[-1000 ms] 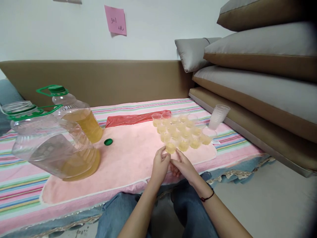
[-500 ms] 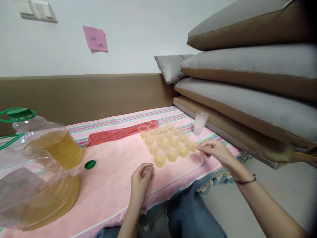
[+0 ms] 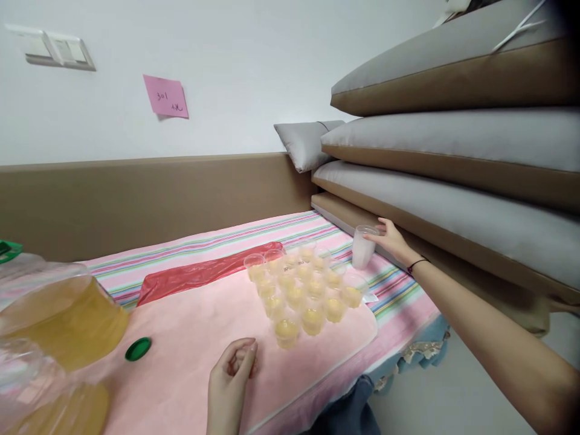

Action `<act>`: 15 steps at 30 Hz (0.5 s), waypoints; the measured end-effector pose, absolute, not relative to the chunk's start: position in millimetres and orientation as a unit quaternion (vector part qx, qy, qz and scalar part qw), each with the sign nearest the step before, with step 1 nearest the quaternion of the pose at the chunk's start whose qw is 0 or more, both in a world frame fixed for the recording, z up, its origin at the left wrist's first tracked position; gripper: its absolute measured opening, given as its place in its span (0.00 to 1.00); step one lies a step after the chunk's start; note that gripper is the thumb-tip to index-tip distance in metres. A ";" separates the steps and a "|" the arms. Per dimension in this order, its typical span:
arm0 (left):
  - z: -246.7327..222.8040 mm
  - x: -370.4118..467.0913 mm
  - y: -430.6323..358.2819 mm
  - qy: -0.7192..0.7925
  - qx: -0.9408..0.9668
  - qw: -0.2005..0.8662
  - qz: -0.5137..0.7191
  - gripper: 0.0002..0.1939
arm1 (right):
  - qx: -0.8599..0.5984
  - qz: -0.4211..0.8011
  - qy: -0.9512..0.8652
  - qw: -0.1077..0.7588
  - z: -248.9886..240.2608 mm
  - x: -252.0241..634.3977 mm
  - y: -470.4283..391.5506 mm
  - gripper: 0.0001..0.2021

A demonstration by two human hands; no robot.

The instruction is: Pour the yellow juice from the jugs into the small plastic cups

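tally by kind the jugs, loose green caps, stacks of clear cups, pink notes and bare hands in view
Jugs: 2, both cut off by the picture's edge
Loose green cap: 1
Stack of clear cups: 1
Pink note: 1
Left hand and right hand: 2
Total: 7

Can't see all of near jug (image 3: pixel 67 412) or far jug (image 3: pixel 75 317), cropped at left edge. Can't confirm grip of right hand (image 3: pixel 393 240) on cup stack (image 3: pixel 362 251); can't get its count.
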State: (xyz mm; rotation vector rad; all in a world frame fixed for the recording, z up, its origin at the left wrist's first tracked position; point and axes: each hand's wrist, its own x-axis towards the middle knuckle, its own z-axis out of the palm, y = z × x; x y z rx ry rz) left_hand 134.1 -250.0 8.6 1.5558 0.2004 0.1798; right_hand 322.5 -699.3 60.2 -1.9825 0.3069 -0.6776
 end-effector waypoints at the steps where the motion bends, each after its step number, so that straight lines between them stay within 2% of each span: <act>1: 7.5 133.9 -250.2 0.096 0.696 0.706 0.084 0.27 | -0.818 -0.277 0.126 0.488 58.8 326.1 -699.9 0.51; 8: 3.9 132.1 -251.9 0.118 0.677 0.718 0.108 0.26 | -0.812 -0.320 0.123 0.473 71.4 325.4 -695.2 0.52; 15: 6.2 136.0 -242.1 0.125 0.659 0.737 0.087 0.28 | -0.796 -0.379 0.063 0.469 145.5 290.9 -672.7 0.48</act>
